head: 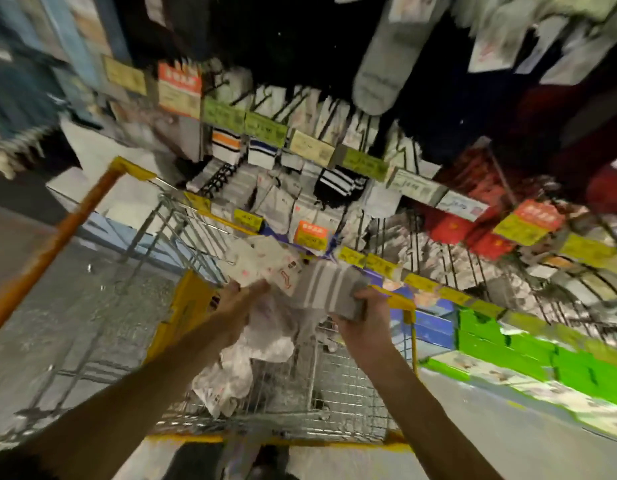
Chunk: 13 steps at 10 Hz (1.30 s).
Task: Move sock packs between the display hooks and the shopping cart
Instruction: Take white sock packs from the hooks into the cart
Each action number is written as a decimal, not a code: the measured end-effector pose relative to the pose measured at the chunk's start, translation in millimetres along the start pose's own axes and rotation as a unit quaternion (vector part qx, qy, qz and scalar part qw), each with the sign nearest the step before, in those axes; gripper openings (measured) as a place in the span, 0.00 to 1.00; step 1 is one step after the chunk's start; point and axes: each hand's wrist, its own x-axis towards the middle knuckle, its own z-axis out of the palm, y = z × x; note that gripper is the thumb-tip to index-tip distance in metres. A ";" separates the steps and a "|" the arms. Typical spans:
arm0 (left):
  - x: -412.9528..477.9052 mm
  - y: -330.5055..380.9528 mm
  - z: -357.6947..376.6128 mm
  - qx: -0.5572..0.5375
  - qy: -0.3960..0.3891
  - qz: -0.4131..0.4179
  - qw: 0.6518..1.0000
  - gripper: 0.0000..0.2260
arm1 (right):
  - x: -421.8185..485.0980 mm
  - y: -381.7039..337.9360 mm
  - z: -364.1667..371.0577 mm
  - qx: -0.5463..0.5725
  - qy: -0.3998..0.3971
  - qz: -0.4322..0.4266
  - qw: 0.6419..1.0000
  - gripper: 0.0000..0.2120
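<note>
Head camera, blurred, shows my right hand (357, 306) gripping the grey striped sock pack (322, 285) above the shopping cart (352, 393), while my left hand (243, 301) meets its paper card end, grasp unclear.

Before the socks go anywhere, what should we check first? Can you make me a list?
1. Hold on the grey striped sock pack: the right hand has its fingers curled round one end. Ok.
2. Left hand at the pack's white card end: too blurred to see whether it pinches. Cannot tell.
3. Room in the silver wire shopping cart: bare mesh shows beside the white sock packs. Ok.
4. Pack held over the cart, not outside it. Ok.
5. A free spot on the black display hooks: crowded and blurred. Cannot tell.
</note>
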 end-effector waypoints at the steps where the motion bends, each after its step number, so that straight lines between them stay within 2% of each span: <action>1: 23.6 13.6 9.6 -0.011 -0.079 0.028 0.996 0.45 | -17.5 -13.3 4.1 0.029 -0.059 0.037 0.997 0.12; 2: -9.9 33.6 41.7 -0.030 -0.121 -0.019 0.992 0.21 | -29.7 -35.0 3.0 -0.079 -0.061 0.004 0.995 0.24; 3: -40.2 41.8 71.3 -0.045 -0.165 -0.012 0.985 0.05 | -46.8 -47.9 -5.9 -0.153 -0.101 -0.021 0.983 0.28; 4: -58.9 36.8 85.7 -0.082 -0.184 -0.020 0.979 0.12 | -59.0 -58.4 -9.4 -0.163 -0.098 0.008 0.982 0.33; 5: -73.0 44.4 96.5 -0.118 -0.182 0.000 0.976 0.10 | -62.0 -65.0 -12.3 -0.159 -0.092 0.010 0.983 0.36; 7: -52.8 64.6 93.8 -0.125 -0.170 -0.008 0.977 0.37 | -63.6 -89.7 -6.5 -0.119 -0.110 0.012 0.987 0.31; 8: -72.0 82.0 92.9 -0.107 -0.181 0.036 0.977 0.36 | -64.3 -99.9 -0.4 -0.089 -0.144 0.020 0.985 0.32; 9: -71.2 86.7 93.6 -0.080 -0.178 0.072 0.978 0.34 | -66.1 -108.8 5.7 -0.076 -0.177 0.046 0.980 0.21; 10: -69.3 91.6 90.0 -0.067 -0.126 0.092 0.986 0.26 | -63.2 -115.1 6.4 -0.115 -0.196 0.063 0.972 0.10; 11: -61.9 92.7 86.0 -0.082 -0.064 0.077 0.992 0.29 | -50.9 -121.0 5.3 -0.229 -0.126 0.027 0.965 0.13; 12: -54.3 98.2 75.2 -0.106 -0.027 0.065 0.992 0.26 | -40.5 -122.8 5.7 -0.334 -0.079 -0.045 0.938 0.19; 13: -53.8 111.9 66.0 -0.099 -0.041 0.074 0.991 0.21 | -45.2 -125.6 18.3 -0.400 -0.128 -0.065 0.905 0.15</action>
